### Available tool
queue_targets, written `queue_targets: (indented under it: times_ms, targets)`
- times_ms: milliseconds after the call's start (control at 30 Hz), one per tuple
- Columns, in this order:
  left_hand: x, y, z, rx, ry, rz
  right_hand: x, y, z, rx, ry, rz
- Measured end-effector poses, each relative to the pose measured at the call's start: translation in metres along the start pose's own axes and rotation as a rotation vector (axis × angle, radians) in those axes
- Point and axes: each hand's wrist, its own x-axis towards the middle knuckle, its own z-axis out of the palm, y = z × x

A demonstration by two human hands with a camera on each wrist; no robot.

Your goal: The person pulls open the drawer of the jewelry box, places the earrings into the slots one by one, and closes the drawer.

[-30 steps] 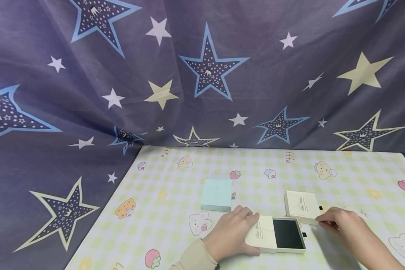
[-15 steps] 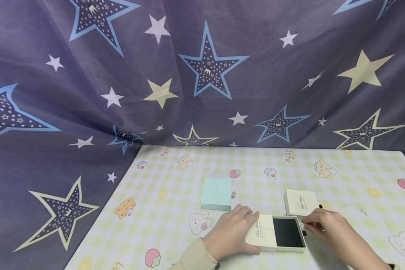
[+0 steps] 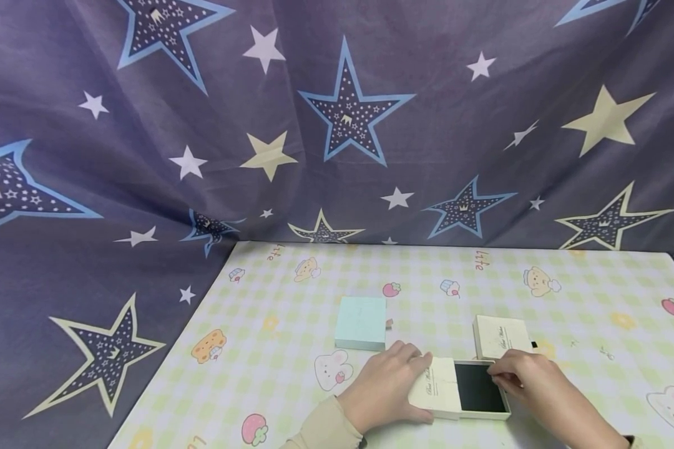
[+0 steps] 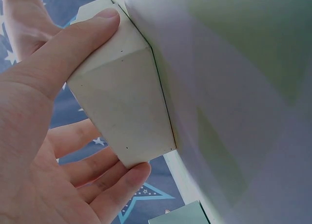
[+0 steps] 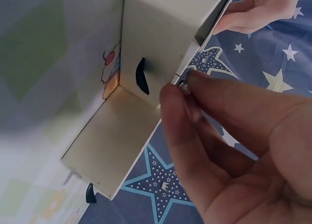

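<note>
A cream slide-out gift box (image 3: 440, 388) lies on the table with its drawer pulled out to the right, showing a black lining (image 3: 474, 388). My left hand (image 3: 384, 388) grips the box's sleeve, thumb on the near side and fingers at the far side. In the left wrist view, the box end (image 4: 122, 102) sits between thumb and fingers. My right hand (image 3: 530, 374) is over the drawer's right edge. Between its thumb and fingertip it pinches a small shiny piece (image 5: 184, 85), mostly hidden; its kind is unclear. The drawer's black pull tab (image 5: 141, 77) shows in the right wrist view.
Behind the drawer stands a second cream box (image 3: 500, 335) with a black tab. A mint-green box (image 3: 361, 321) is farther left. Tiny thin objects (image 3: 608, 353) lie on the checked tablecloth (image 3: 292, 349) at right. A starry curtain (image 3: 371, 187) hangs behind.
My right hand has moved left, from beside the second cream box to over the drawer's right edge, carrying the small shiny piece. My left hand and the boxes have stayed put.
</note>
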Motion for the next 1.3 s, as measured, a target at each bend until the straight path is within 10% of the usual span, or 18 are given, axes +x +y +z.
queue_targets:
  times_ms: [1000, 1300]
  targets:
    - [0.000, 0.000, -0.001, -0.019, -0.025, -0.007, 0.011, -0.017, 0.018, -0.018, -0.001, -0.080]
    - [-0.001, -0.001, -0.002, -0.020, -0.035, -0.007, 0.014, -0.024, 0.019, -0.087, -0.044, 0.014]
